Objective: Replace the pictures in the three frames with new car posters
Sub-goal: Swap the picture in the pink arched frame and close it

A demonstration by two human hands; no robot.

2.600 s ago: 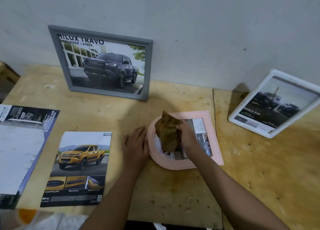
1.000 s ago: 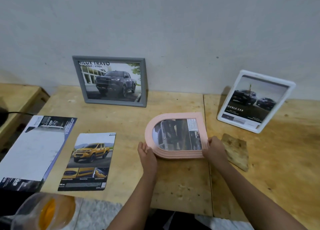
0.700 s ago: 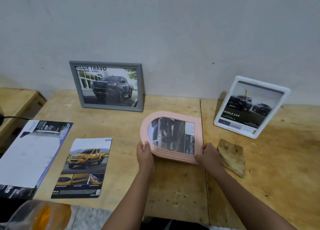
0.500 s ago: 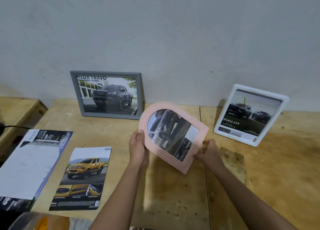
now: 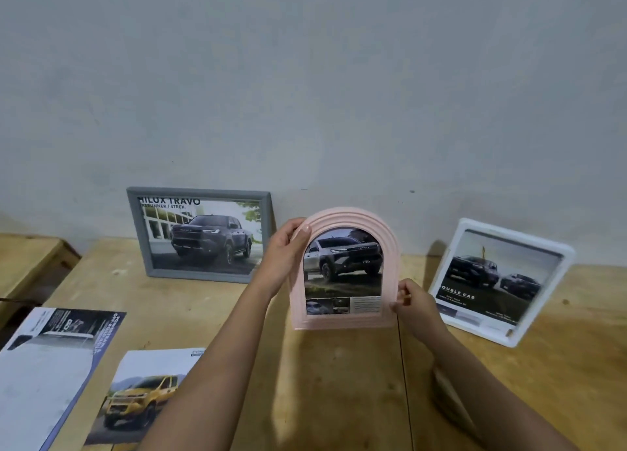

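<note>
I hold a pink arched frame [image 5: 342,321] upright in the middle of the wooden table, a silver truck poster behind its glass. My left hand [image 5: 284,250] grips its upper left edge. My right hand [image 5: 412,304] pinches its lower right edge. A grey frame [image 5: 142,233] with a dark truck poster leans on the wall to the left. A white frame [image 5: 563,264] with a two-truck poster leans tilted at the right.
Loose posters lie at the front left: one with a yellow truck [image 5: 142,396] and a larger pale sheet [image 5: 44,369]. A brown cloth [image 5: 451,399] lies under my right forearm. A lower wooden surface [image 5: 27,260] adjoins the table [image 5: 339,383] on the left.
The pink frame lay flat while my right hand wiped it with the cloth. The cloth was put down, both hands lifted the frame and turned it upright, arch on top.
</note>
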